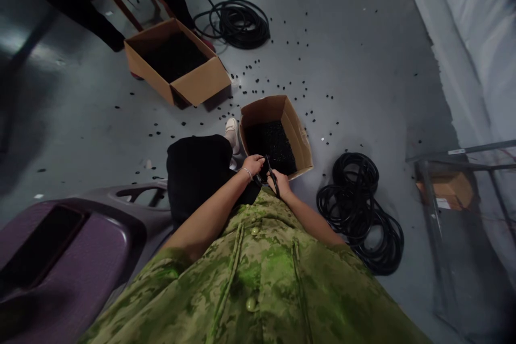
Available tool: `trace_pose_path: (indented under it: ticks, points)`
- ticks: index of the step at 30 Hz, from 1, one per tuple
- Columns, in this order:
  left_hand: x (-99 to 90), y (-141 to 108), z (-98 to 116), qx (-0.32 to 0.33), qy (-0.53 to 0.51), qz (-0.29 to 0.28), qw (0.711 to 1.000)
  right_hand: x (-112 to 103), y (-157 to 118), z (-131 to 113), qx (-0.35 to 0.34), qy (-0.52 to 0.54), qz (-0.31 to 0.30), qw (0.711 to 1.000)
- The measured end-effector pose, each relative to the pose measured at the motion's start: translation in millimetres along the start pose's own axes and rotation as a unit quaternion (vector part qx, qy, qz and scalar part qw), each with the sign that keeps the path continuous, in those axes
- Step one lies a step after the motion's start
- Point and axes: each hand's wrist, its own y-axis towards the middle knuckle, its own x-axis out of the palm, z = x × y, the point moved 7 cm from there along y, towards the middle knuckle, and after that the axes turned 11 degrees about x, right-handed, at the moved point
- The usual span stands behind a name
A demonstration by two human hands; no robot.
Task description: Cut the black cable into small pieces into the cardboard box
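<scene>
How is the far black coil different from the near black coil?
The far coil makes one roundish ring; the near coil sprawls in messy, overlapping loops. A long end runs off the far coil, but I can't spot one on the near coil. Both are black and lie on the floor.

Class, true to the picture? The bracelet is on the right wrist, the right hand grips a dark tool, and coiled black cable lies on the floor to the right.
No: the head view shows the bracelet on the left wrist. The right hand does grip a dark tool, and coiled black cable does lie on the floor to the right.
</scene>
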Motion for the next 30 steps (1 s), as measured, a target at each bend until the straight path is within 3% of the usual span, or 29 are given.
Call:
trace_pose_path:
  ticks: [7, 11, 14, 30]
  points:
    - [-4.9, -0.4, -2.4, 0.003, 0.022, 0.024, 0.999, -4.3, -7.2, -7.5, 0.022, 0.072, -0.038, 0.996]
    - [-3.2, -2.5, 0.7, 0.004, 0.011, 0.016, 1.0, -1.0, -12.2, -8.7, 0.071, 0.218, -0.128, 0.965]
    - [-1.2, -3.2, 3.2, 0.005, 0.007, 0.007, 1.0, -3.6, -15.1, -11.1, 0.1, 0.282, -0.144, 0.943]
    - [2.7, 0.1, 0.7, 0.036, 0.061, -0.018, 0.997, -1.6, -10.2, -13.0, 0.1, 0.268, -0.145, 0.947]
